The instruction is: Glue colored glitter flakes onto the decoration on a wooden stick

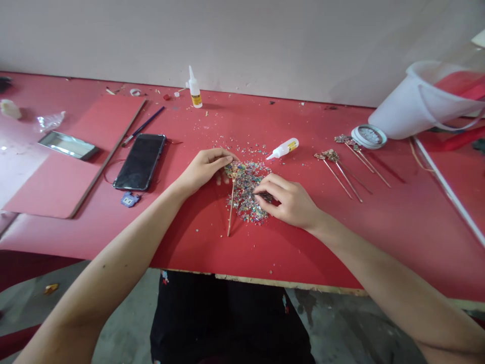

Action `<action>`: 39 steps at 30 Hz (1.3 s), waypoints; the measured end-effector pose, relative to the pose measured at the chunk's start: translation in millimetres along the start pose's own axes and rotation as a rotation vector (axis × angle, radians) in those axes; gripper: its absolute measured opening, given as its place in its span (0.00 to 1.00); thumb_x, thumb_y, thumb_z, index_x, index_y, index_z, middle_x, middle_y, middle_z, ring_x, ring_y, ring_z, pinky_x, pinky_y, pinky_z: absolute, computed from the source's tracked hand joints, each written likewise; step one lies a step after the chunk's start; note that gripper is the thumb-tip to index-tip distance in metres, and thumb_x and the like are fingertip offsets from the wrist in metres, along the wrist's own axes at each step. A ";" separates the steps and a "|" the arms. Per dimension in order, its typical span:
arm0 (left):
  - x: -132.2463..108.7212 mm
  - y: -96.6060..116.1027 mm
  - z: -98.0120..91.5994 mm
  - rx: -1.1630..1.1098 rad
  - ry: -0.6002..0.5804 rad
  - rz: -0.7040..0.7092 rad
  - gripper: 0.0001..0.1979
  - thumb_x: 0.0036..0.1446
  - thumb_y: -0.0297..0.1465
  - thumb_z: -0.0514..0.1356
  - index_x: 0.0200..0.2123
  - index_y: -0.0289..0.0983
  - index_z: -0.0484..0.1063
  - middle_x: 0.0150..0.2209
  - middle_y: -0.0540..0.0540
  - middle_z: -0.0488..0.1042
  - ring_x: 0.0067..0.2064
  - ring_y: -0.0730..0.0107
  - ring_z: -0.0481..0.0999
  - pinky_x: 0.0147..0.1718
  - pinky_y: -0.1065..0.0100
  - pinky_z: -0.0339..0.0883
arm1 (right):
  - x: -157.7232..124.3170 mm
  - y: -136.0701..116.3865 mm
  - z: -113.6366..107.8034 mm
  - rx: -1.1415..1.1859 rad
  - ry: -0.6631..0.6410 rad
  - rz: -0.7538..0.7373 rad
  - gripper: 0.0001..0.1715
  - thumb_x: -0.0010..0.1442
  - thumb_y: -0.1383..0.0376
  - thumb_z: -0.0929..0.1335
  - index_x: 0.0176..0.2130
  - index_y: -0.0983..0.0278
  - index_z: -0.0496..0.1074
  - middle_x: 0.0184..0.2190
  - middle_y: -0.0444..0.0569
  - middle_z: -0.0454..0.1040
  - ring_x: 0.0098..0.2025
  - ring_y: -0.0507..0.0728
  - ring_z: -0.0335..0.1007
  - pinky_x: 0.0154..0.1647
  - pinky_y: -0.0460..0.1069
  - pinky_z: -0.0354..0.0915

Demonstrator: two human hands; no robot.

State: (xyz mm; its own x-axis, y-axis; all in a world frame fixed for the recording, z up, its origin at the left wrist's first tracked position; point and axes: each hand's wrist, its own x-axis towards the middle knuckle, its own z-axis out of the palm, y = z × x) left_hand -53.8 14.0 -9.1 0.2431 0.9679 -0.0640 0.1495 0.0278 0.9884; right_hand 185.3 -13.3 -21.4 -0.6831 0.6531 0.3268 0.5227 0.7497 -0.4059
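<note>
My left hand (208, 170) is closed on the ornamented head of a gold hairpin (231, 207), whose stick points down toward the table's near edge. Under and beside it spreads a pile of small, shiny, multicoloured chips (248, 205). Over the right side of that pile is my right hand (290, 199), thumb and fingers curled together at the chips. Whatever sits between those fingertips is too small to make out. A white glue bottle (285, 148) with a yellow label lies on its side beyond my right hand.
Several finished-looking hairpins (337, 172) lie to the right, near a small round container (368, 136) and a tilted white bucket (420, 106). A phone (140, 162), brush (146, 125), metal-edged box (68, 145) and board (56, 187) are left. Another glue bottle (194, 91) stands at the back.
</note>
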 end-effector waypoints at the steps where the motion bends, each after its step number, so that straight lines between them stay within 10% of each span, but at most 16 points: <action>1: -0.1 0.1 0.2 0.001 0.002 -0.002 0.07 0.63 0.29 0.57 0.39 0.32 0.73 0.25 0.49 0.73 0.21 0.80 0.73 0.18 0.80 0.64 | -0.2 0.0 0.0 0.008 0.009 0.004 0.08 0.64 0.65 0.63 0.41 0.62 0.71 0.38 0.49 0.73 0.36 0.53 0.71 0.35 0.48 0.66; 39: 1.5 -5.4 -2.3 0.011 -0.052 0.025 0.08 0.65 0.30 0.55 0.39 0.32 0.73 0.27 0.47 0.74 0.22 0.80 0.74 0.19 0.80 0.65 | 0.3 8.7 -7.0 0.022 0.007 -0.005 0.08 0.64 0.66 0.64 0.41 0.62 0.72 0.38 0.49 0.72 0.33 0.52 0.70 0.34 0.48 0.67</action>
State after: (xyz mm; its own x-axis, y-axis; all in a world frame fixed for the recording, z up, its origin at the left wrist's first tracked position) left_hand -56.5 15.9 -14.2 0.2963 0.9539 -0.0471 0.1536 0.0010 0.9881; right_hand 193.2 -5.8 -18.9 -0.6818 0.6502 0.3352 0.5078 0.7505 -0.4230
